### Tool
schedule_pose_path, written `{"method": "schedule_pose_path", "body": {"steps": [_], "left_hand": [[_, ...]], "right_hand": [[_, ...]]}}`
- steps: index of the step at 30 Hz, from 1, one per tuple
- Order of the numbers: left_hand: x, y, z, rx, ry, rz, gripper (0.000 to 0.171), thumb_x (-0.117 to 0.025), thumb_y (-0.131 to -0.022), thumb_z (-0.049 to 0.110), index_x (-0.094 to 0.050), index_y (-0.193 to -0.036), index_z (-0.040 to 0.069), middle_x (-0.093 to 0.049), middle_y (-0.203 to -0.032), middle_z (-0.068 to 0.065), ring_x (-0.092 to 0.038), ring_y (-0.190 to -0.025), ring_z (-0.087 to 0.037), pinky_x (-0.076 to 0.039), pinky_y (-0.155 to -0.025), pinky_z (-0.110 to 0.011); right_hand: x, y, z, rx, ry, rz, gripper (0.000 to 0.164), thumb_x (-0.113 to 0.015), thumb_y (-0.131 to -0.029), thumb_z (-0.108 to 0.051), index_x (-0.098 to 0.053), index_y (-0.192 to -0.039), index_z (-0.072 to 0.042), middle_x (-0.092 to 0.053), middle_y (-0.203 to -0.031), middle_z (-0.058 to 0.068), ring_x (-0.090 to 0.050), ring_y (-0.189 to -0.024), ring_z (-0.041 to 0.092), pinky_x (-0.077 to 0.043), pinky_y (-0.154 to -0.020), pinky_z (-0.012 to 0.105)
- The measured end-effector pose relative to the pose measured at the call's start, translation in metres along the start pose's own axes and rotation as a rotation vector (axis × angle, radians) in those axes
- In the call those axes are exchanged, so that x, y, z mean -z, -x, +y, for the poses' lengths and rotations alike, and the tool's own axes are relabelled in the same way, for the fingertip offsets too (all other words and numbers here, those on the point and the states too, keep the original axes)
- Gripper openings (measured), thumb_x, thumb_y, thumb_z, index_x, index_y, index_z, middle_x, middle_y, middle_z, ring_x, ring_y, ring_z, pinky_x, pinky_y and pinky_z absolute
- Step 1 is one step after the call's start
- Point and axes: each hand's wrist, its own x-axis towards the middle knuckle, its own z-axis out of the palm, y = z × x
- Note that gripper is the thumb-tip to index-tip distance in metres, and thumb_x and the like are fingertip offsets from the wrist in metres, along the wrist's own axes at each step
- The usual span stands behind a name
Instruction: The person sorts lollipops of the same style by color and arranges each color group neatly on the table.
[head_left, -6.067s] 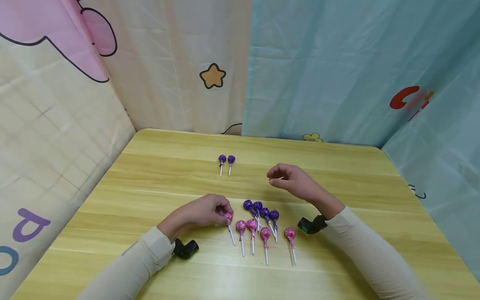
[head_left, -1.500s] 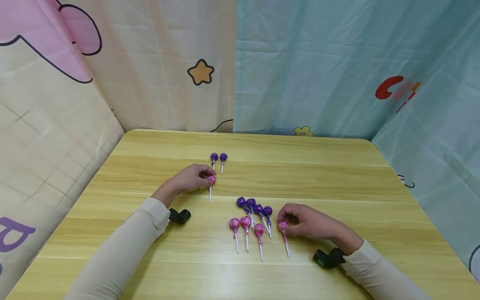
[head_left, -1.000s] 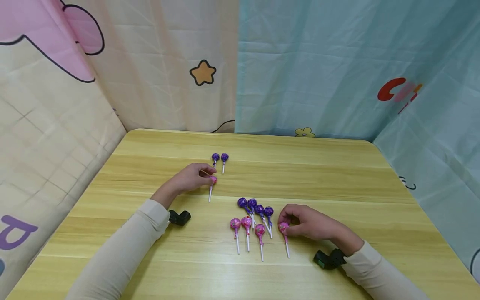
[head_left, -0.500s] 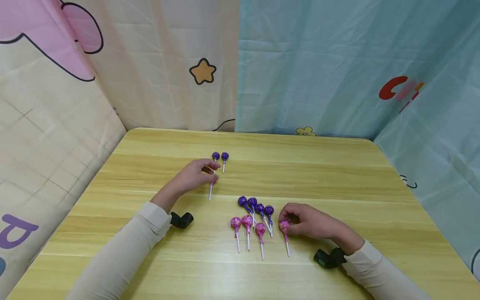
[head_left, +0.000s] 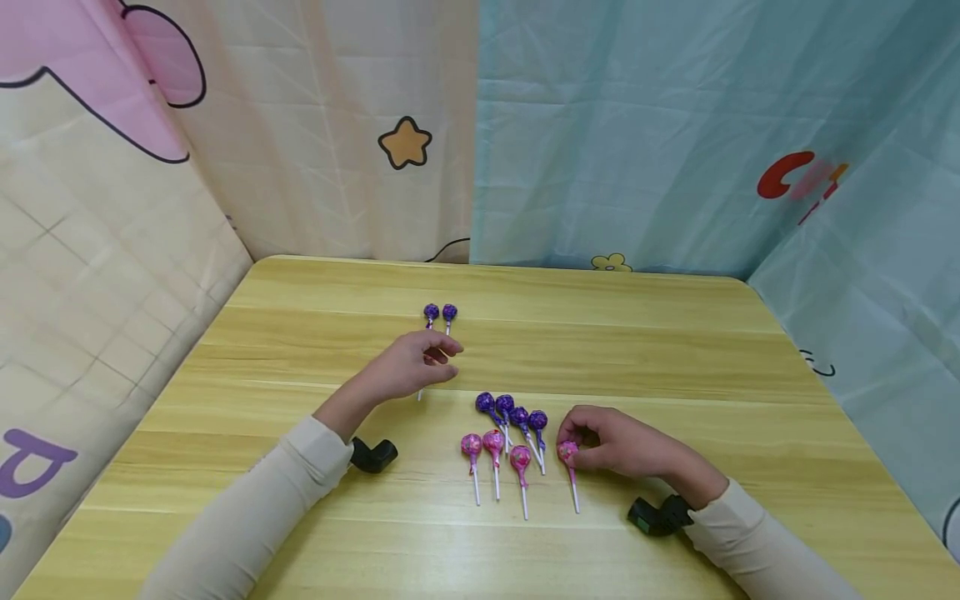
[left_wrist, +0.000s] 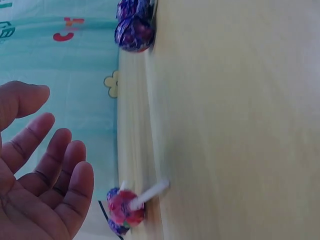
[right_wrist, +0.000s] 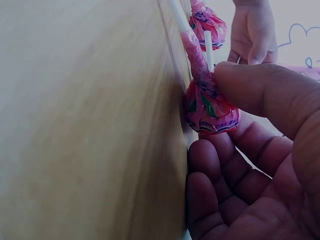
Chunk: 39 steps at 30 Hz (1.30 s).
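Left hand (head_left: pixel 405 364): fingers loosely bent and apart from the thumb, grasping nothing. It hangs over the far pink pop (left_wrist: pixel 125 209), which lies on the table (head_left: pixel 675 358); from the head view only a bit of stick shows past the palm. Two far purple pops (head_left: pixel 449 312) lie side by side just beyond, sticks toward the person. Pink one seems set to line up beneath them.

Middle: pink trio (head_left: pixel 493 443) in a loose row, heads away from the person. Purple four (head_left: pixel 521 417) just behind, bunched closer, sticks slanting and some apparently crossed. Heads-away lay probably leaves each round end handy for fingertips.

Right: right pink pop (head_left: pixel 567 451), apart from the trio, stick toward the person. Right hand (head_left: pixel 618 442) pinches it between thumb and fingers, around head and neck; likely held there because the bulb gives more purchase than the thin stick. Whether lifted at all, cannot tell.

Containers: none seen; twisted wrappers alone enclose the candy heads.
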Motion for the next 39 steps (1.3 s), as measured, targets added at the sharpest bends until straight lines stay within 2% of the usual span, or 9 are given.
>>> {"method": "schedule_pose_path", "body": {"steps": [7,12,18,26,32,39], "left_hand": [[-0.014,-0.001,0.006,-0.051,-0.054,-0.073,0.036,-0.070,-0.091,0.016,-0.064,-0.123,0.000,-0.065,-0.113,-0.011,-0.060,-0.100,-0.019,-0.051,-0.085,-0.034],[-0.024,-0.002,0.008,-0.049,-0.071,-0.096,0.035,-0.073,-0.089,0.016,-0.066,-0.119,0.000,-0.067,-0.110,-0.010,-0.062,-0.098,-0.017,-0.052,-0.085,-0.032],[-0.039,-0.006,0.008,-0.005,-0.093,-0.122,0.032,-0.076,-0.088,0.019,-0.068,-0.115,0.004,-0.066,-0.109,-0.004,-0.061,-0.095,-0.014,-0.052,-0.081,-0.028],[-0.048,-0.007,0.006,0.026,-0.113,-0.106,0.019,-0.074,-0.089,0.013,-0.070,-0.107,0.007,-0.066,-0.091,0.003,-0.061,-0.083,-0.012,-0.052,-0.073,-0.027],[-0.050,-0.006,0.006,0.042,-0.124,-0.096,0.014,-0.074,-0.090,0.013,-0.070,-0.103,0.010,-0.065,-0.090,0.004,-0.060,-0.081,-0.012,-0.052,-0.070,-0.026],[-0.052,-0.007,0.006,0.023,-0.130,-0.086,0.011,-0.074,-0.089,0.012,-0.070,-0.099,0.010,-0.065,-0.089,0.003,-0.059,-0.080,-0.012,-0.051,-0.070,-0.027]], "right_hand": [[0.000,0.000,-0.001,0.005,0.001,0.000,0.011,-0.070,-0.094,-0.021,-0.064,-0.102,-0.018,-0.059,-0.094,-0.002,-0.051,-0.084,0.015,-0.044,-0.071,0.028],[0.001,-0.001,-0.001,0.004,0.001,-0.002,0.011,-0.070,-0.094,-0.021,-0.064,-0.103,-0.018,-0.059,-0.094,-0.002,-0.051,-0.084,0.015,-0.044,-0.072,0.028],[0.001,-0.001,-0.001,0.008,-0.011,-0.002,0.011,-0.070,-0.094,-0.021,-0.064,-0.103,-0.017,-0.059,-0.094,-0.001,-0.051,-0.084,0.016,-0.044,-0.072,0.029],[-0.001,-0.002,-0.001,0.005,-0.019,-0.003,0.012,-0.070,-0.094,-0.021,-0.064,-0.103,-0.017,-0.059,-0.094,-0.001,-0.051,-0.084,0.015,-0.044,-0.072,0.028],[-0.001,-0.001,-0.001,0.001,-0.049,0.008,0.013,-0.071,-0.094,-0.021,-0.064,-0.103,-0.016,-0.060,-0.095,0.000,-0.053,-0.085,0.017,-0.045,-0.072,0.028],[-0.002,-0.001,-0.001,-0.046,-0.114,0.044,0.013,-0.071,-0.092,-0.017,-0.064,-0.102,-0.012,-0.063,-0.093,0.003,-0.057,-0.082,0.019,-0.048,-0.070,0.028]]}}
